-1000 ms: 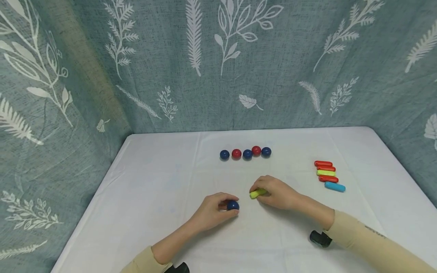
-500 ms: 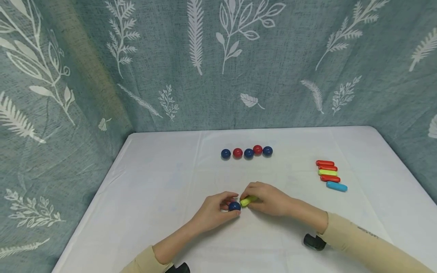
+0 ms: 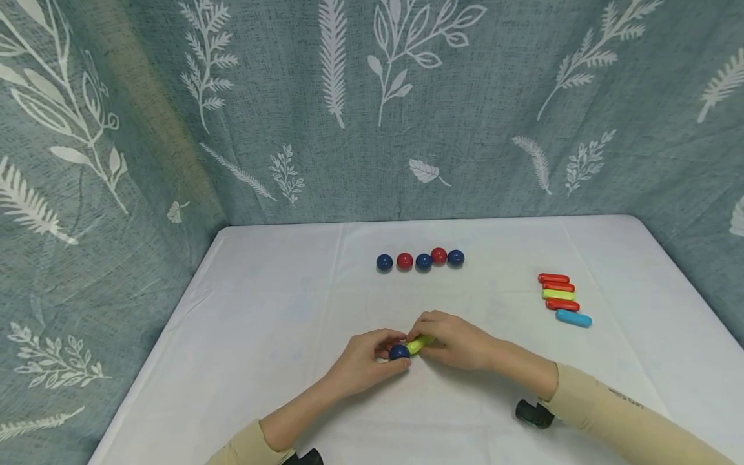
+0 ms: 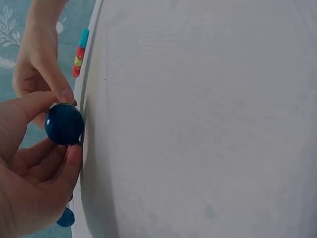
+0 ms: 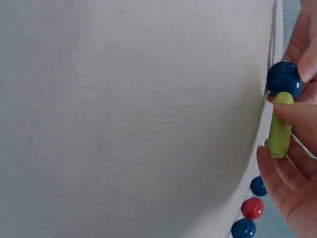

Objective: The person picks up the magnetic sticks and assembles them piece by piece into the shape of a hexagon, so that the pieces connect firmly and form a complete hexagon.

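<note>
My left hand (image 3: pixel 367 357) pinches a glossy dark blue ball (image 3: pixel 399 352) between thumb and fingers, just above or on the white cloth. From the other side, my right hand (image 3: pixel 456 340) grips a short yellow-green rod (image 3: pixel 417 345) with thumb and fingertips. In the right wrist view, one end of the rod (image 5: pixel 281 126) meets the blue ball (image 5: pixel 284 78). The left wrist view has the blue ball (image 4: pixel 64 124) in front, and the rod is mostly hidden behind it.
Behind the hands, several blue and red balls (image 3: pixel 404 261) stand in a row on the white-covered table (image 3: pixel 279 290). To the right lie several short rods, including red rods (image 3: pixel 561 304), a yellow-green rod (image 3: pixel 558 294) and a blue rod (image 3: pixel 573 318). A patterned curtain (image 3: pixel 360 174) hangs around the table.
My right hand has moved left with the yellow-green rod, bringing its end against the blue ball. The left hand has stayed nearly still, holding the ball.
</note>
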Tool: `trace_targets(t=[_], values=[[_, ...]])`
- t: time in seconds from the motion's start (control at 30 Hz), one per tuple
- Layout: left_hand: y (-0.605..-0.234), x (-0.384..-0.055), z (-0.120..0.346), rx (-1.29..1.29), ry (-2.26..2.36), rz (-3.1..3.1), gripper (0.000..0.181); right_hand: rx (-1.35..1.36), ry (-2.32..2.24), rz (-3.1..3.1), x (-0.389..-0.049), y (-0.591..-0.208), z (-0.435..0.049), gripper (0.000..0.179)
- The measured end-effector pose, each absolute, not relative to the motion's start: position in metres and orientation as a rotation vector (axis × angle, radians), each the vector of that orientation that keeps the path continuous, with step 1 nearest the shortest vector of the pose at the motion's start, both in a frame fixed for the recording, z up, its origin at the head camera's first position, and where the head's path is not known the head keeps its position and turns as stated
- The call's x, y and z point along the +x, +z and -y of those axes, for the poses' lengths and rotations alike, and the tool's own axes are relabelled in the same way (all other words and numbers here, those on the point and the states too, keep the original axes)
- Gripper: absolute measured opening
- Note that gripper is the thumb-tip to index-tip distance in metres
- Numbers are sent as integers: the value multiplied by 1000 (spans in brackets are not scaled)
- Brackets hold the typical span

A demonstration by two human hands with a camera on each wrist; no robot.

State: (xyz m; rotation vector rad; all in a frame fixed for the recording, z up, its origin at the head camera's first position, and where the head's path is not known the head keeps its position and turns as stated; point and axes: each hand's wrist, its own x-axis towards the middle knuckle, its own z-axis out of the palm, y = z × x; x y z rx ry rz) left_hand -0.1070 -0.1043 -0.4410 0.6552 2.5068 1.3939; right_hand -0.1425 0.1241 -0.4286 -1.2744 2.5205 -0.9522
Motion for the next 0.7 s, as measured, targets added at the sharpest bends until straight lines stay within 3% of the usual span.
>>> trace_targets(t=[0.37,0.7], values=[[-442,-107,104,559,1348,-2545,29,-1107,-1095,-2622,-163,-427,-139,19],[-444,-107,104,563,1352,-2538,29,-667,-1246,-2921,-207,-426,-169,25]])
